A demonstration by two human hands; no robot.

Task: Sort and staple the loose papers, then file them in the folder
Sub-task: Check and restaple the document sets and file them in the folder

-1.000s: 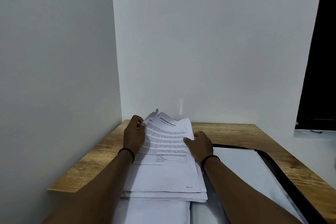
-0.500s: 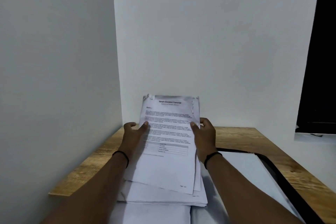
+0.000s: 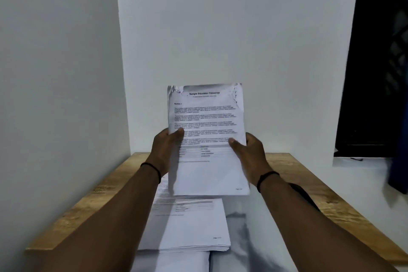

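A thin set of printed sheets [image 3: 207,117], headed like a transcript and crumpled at the top corners, is held upright above the table. My left hand [image 3: 167,150] grips its left edge, thumb on the front. On the opposite edge my right hand [image 3: 247,152] grips the same way. Below them a stack of printed papers [image 3: 194,225] lies flat on the table. An open folder [image 3: 242,238] with a pale inside and a dark rim lies under and to the right of the stack. No stapler is in view.
The wooden table [image 3: 309,185] stands in a corner, with white walls [image 3: 220,28] close behind and on the left. A dark window frame [image 3: 375,73] is at the upper right, with a white ledge beneath it.
Both hands have lifted the top sheets off the stack, from lying flat to upright and higher above the table. The stack beneath now shows its own printed top page.
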